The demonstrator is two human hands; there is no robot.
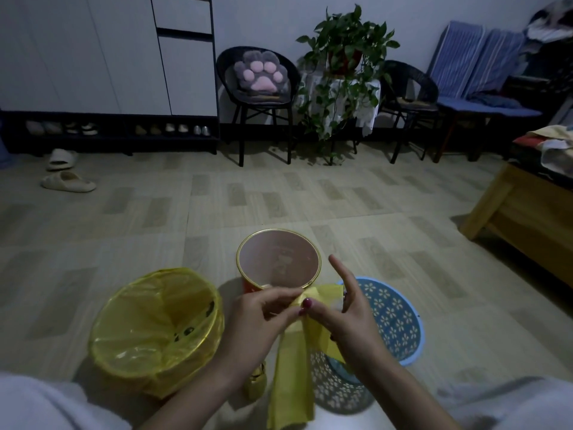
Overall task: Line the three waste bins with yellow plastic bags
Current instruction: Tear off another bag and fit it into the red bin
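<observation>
Folded yellow plastic bag [291, 377] hangs lengthwise toward the floor, its top edge pinched between both hands above three bins. Left hand [257, 321] and right hand [344, 318] fingers grip that edge — the right forefinger raised free. Thin, limp and likely slippery, the film looks best rubbed apart at its mouth. Left bin [155, 333] is lined; the round bin [279, 262] and blue flower-patterned basket [393, 321] are bare.

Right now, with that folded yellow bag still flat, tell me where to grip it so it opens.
Grip the yellow bag at its top edge, where the left hand and right hand already pinch it. Come from both sides and rub the layers apart: the rest hangs down flat and folded, so the mouth is likely at that upper end.
</observation>
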